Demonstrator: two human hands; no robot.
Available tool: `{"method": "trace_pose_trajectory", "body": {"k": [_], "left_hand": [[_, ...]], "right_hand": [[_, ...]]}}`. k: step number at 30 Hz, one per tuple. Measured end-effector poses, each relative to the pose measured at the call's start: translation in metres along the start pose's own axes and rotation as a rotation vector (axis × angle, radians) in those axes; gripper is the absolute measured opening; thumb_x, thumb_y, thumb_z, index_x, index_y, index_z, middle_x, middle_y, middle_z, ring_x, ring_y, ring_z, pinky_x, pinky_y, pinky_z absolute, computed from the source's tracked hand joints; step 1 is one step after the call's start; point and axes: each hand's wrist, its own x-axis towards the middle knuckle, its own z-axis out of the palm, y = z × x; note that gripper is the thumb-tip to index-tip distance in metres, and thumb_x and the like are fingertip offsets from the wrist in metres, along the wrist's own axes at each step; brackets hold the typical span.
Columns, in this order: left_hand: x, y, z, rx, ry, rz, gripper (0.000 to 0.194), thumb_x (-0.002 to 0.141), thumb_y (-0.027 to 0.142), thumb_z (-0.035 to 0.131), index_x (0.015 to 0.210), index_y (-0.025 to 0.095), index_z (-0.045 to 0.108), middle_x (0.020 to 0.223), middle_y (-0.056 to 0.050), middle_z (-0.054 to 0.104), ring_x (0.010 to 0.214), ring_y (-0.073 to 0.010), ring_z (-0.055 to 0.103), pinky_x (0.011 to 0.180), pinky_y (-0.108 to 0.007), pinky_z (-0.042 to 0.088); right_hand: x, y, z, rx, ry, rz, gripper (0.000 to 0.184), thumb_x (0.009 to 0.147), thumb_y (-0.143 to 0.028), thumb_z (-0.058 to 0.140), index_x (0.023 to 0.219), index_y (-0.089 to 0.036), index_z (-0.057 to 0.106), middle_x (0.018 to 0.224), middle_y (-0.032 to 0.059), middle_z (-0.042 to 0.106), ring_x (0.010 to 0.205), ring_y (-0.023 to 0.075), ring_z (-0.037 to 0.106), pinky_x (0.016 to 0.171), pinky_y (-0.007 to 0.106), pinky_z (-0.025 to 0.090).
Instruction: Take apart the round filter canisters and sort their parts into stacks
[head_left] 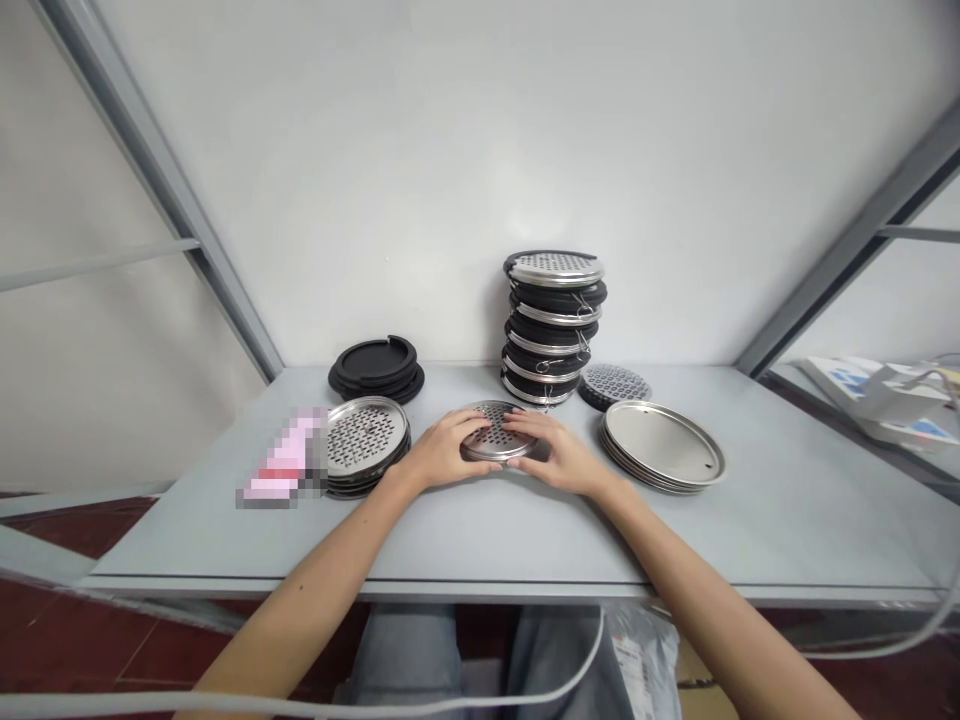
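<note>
Between my two hands a round metal disc with many holes (495,432) lies on the grey table. My left hand (448,448) curls around its left edge, fingertips on top and thumb at the near rim. Around the right edge is my right hand (556,450), placed the same way. A stack of perforated metal discs (366,438) stands left of my left hand. To the right of my right hand sits a stack of plain metal plates (664,445), the top one with small holes near its rim.
Behind the hands rises a tall stack of metal discs with black rings and wire clips (553,325). Black round trays (375,368) are piled at the back left. Small perforated discs (616,385) lie at the back right. A white cable (420,708) crosses the foreground.
</note>
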Motion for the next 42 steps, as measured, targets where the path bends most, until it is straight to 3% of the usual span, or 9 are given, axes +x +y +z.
{"method": "trace_pose_trajectory", "body": {"k": [15,42], "left_hand": [[0.002,-0.005,0.001,-0.017,-0.004,0.010,0.068,0.062,0.047,0.081,0.121,0.020,0.060,0.129,-0.011,0.058,0.125,-0.0290,0.049,0.107,-0.044,0.040],[0.003,-0.015,0.009,-0.117,0.001,0.022,0.078,0.060,0.047,0.083,0.127,0.019,0.058,0.133,-0.012,0.056,0.131,-0.0303,0.044,0.110,-0.048,0.035]], "right_hand": [[-0.002,-0.001,0.003,0.003,-0.039,0.044,0.055,0.076,-0.044,0.068,0.125,-0.020,0.060,0.128,0.0106,0.061,0.126,0.0306,0.050,0.108,0.051,0.037],[-0.001,-0.001,0.005,-0.023,0.031,0.075,0.049,0.076,-0.043,0.069,0.120,-0.021,0.064,0.118,0.0087,0.067,0.120,0.0302,0.055,0.103,0.045,0.045]]}}
